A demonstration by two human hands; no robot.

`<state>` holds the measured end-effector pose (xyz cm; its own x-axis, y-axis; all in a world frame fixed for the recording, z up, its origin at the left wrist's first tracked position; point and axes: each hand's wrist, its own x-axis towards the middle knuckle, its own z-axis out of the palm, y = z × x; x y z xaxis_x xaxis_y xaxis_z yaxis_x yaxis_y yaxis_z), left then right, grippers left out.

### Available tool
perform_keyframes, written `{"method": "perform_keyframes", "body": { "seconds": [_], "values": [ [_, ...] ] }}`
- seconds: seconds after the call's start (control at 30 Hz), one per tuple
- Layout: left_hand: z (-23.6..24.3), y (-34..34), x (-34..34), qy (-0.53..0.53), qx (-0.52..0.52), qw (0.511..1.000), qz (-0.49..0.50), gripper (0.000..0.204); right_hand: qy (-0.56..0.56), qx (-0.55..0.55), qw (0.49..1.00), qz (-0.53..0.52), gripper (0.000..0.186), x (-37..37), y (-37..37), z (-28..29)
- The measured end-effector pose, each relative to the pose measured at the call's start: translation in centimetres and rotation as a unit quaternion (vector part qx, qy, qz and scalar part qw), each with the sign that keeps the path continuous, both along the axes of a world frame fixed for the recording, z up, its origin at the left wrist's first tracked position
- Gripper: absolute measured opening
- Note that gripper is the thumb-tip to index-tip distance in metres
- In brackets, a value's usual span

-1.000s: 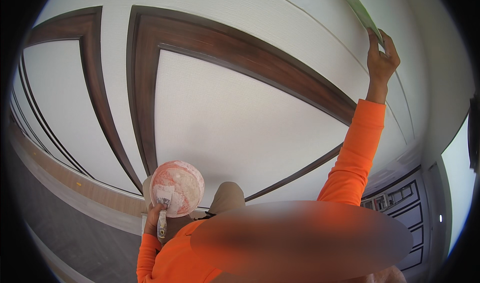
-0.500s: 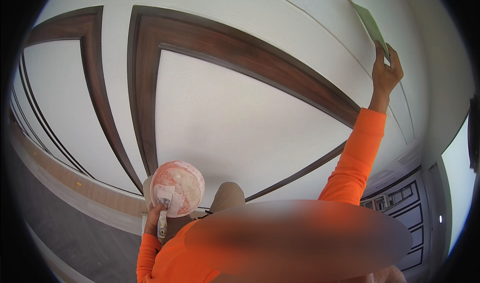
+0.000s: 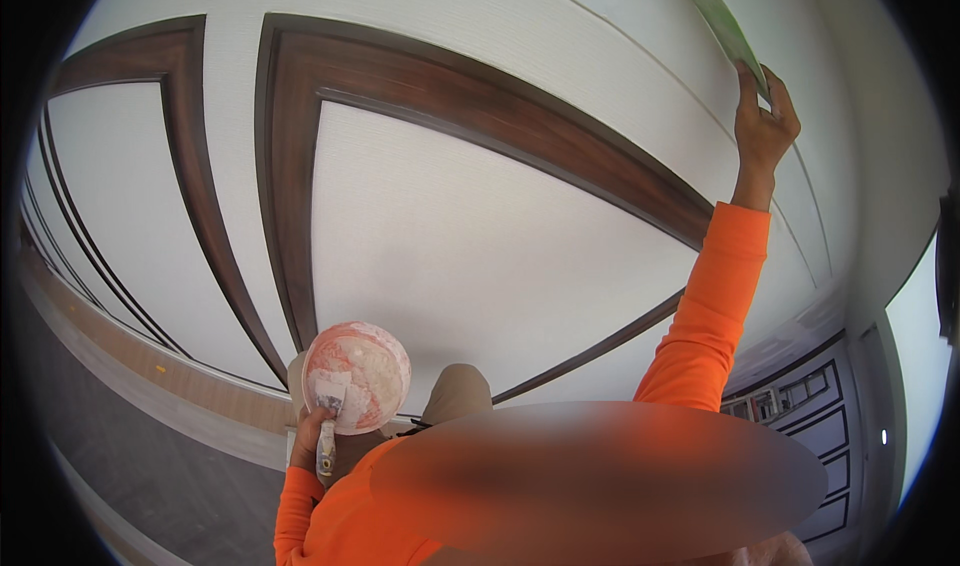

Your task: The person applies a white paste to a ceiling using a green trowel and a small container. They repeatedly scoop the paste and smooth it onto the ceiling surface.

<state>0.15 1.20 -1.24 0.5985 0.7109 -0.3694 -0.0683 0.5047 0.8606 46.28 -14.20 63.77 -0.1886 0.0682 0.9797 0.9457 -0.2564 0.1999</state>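
My right hand, raised at the upper right, grips a thin green rectangular sheet or blade against the white wall beside a narrow groove line; its exact kind I cannot make out. Low at the centre-left, my left hand is closed on a putty knife and on the edge of a round pink tub smeared with white paste. The knife's blade lies over the tub's inside. Part of the lower middle is blurred out.
White wall panels with dark brown wood mouldings fill the view above my knees. A wood baseboard and grey floor run at lower left. At right are a metal ladder and a bright panel.
My right hand and the green piece moved a little down and right half a second ago, and are now back up and left. My left hand with knife and tub stays nearly still.
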Motion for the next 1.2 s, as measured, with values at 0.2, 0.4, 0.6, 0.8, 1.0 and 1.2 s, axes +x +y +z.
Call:
{"method": "perform_keyframes", "body": {
  "seconds": [0.2,0.4,0.6,0.8,1.0,1.2],
  "values": [
    [-0.4,0.3,-0.2,0.010,0.003,1.000,-0.027,0.048,0.020,0.010,0.999,-0.029,0.018,0.2,-1.7,-0.7],
    [-0.2,0.1,-0.1,0.008,0.014,1.000,-0.016,0.048,-0.044,0.003,0.998,-0.043,0.022,1.0,-2.4,-1.2],
    [0.5,-0.2,0.1,-0.015,0.002,1.000,0.010,0.050,-0.046,-0.001,0.999,-0.010,0.018,-0.2,-0.5,-1.4],
    [0.4,0.0,-0.2,-0.002,0.005,1.000,-0.006,0.049,-0.047,-0.004,0.999,0.002,0.016,-0.1,-0.2,-1.7],
    [0.6,-0.2,-0.2,0.010,-0.015,1.000,-0.005,0.047,-0.084,0.015,0.996,-0.035,0.015,0.5,-1.4,-2.3],
    [0.0,0.0,-0.3,0.022,-0.003,1.000,-0.013,0.046,-0.075,0.007,0.997,-0.027,0.015,0.3,-1.8,-3.5]
  ]
}}
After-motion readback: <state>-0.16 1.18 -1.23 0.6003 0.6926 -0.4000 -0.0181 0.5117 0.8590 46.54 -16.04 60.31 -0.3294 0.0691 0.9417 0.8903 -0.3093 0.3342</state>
